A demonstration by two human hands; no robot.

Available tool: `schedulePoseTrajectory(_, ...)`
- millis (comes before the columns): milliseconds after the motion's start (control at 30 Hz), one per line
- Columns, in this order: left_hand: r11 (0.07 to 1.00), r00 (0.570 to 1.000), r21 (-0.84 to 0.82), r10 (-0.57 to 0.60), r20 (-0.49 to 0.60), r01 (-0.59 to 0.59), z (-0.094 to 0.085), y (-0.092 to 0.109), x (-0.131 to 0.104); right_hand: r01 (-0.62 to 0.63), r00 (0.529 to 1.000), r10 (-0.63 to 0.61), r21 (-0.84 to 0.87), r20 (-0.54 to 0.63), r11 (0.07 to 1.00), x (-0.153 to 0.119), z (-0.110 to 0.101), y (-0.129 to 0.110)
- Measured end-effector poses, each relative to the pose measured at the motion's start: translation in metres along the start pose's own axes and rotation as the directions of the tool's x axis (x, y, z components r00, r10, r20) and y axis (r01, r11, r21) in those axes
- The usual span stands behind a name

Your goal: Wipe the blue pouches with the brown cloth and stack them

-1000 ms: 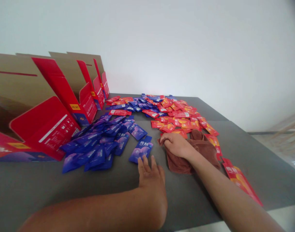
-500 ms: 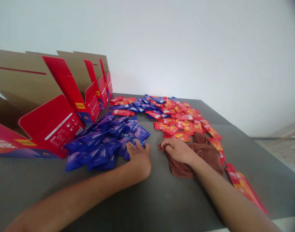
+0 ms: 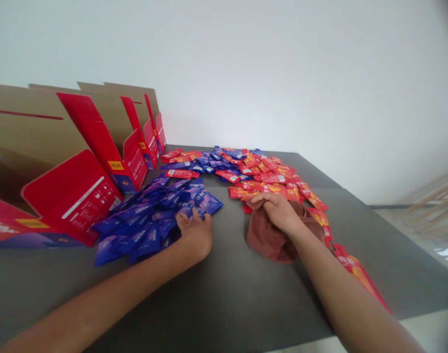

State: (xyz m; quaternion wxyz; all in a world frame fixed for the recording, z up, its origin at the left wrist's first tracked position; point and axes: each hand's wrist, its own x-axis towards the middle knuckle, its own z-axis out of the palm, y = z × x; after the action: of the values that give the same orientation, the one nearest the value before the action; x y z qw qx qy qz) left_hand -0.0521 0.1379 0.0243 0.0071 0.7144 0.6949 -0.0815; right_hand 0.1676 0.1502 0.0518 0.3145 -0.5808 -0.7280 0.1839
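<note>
One hand, the right [image 3: 277,211], pinches brown cloth [image 3: 270,238]; the left [image 3: 195,228] curls over blue packets [image 3: 150,215].

the blue packets [image 3: 136,215] lay overlapping in a loose heap on the grey table [image 3: 246,304], glossy and flat-sided, tilted every which way, with pale lettering on some. over to their right, well apart, the brown cloth [image 3: 266,235] was bunched up, soft and crumpled, partly lifted into folds.
</note>
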Motion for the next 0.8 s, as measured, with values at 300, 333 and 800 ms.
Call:
schedulePoseTrajectory(300,1.0,0.998,-0.024,-0.017,-0.053,0.016,0.001,0.01,-0.012,-0.28,0.958,0.227,-0.397,-0.175,0.874,0.048,-0.037,0.017)
schedulePoseTrajectory(333,0.999,0.998,-0.029,-0.019,-0.058,0.017,0.001,0.011,-0.012,-0.29,0.956,0.238,-0.45,-0.17,0.845,0.058,-0.035,0.017)
schedulePoseTrajectory(800,0.999,0.997,-0.019,-0.036,-0.073,0.034,-0.002,0.017,-0.019,-0.197,0.928,0.368,-0.767,0.054,0.611,0.15,0.038,0.011)
